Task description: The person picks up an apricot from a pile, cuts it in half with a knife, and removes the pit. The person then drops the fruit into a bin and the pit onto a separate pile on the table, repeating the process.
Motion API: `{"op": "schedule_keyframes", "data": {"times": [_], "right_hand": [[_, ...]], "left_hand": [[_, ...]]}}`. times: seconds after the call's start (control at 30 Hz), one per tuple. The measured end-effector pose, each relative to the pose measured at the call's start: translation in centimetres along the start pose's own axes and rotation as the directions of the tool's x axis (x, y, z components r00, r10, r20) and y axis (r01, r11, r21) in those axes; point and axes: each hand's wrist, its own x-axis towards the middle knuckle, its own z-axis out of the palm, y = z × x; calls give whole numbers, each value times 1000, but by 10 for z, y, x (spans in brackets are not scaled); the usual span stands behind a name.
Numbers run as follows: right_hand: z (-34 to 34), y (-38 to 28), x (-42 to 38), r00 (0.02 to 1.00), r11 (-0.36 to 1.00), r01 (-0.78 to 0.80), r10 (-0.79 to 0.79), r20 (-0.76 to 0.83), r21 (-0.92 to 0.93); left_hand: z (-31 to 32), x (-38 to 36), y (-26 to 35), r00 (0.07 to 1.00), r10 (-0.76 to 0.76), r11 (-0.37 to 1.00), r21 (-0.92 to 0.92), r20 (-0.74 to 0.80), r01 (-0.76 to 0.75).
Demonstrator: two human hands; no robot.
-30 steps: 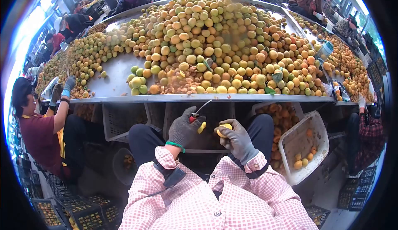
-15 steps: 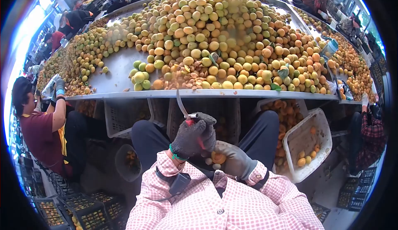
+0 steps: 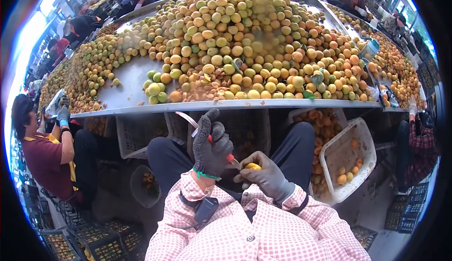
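Note:
My left hand (image 3: pixel 212 145), in a dark knit glove with a green band at the wrist, grips a red-handled curved knife (image 3: pixel 187 121). Its curved pale blade points up and left; at the other side of the fist, a red end with a thin metal tip reaches the fruit. My right hand (image 3: pixel 269 178), in a grey glove, is closed around an apricot (image 3: pixel 253 166), mostly hidden by the fingers. Both hands are over my lap, close together. Beyond them, a metal table (image 3: pixel 235 104) bears a large heap of apricots (image 3: pixel 278 72).
Under the table edge are a white crate (image 3: pixel 141 136), a tilted white crate with several apricots (image 3: pixel 348 160) and a bucket (image 3: pixel 145 185). Split orange fruit (image 3: pixel 207 84) lies near the table's front. A co-worker (image 3: pixel 47 143) sits at left, another (image 3: pixel 419 143) at right.
My left hand has turned, swinging the blade leftward and bringing the red end with the metal tip to the apricot. My right hand has lifted slightly and turned, fingers now around the fruit.

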Motion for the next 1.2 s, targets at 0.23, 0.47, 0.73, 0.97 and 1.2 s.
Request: {"op": "schedule_keyframes", "data": {"times": [0.23,0.47,0.73,0.97,1.2], "right_hand": [[0,6,-2,979,985,-10,45,198,-172],[1,17,-10,956,986,161,-166,244,37],[6,22,-14,929,955,262,-288,233,139],[15,29,-4,761,696,633,-640,109,-339],[12,15,1,676,443,639,-713,185,-629]], "left_hand": [[17,-14,-11,979,27,973,220,203,-73],[28,-26,-6,956,128,958,218,265,-189],[33,-30,-13,951,177,948,215,252,-233],[32,-27,-21,973,195,954,206,122,-217],[38,-21,-18,973,228,943,260,-40,-210]]}}
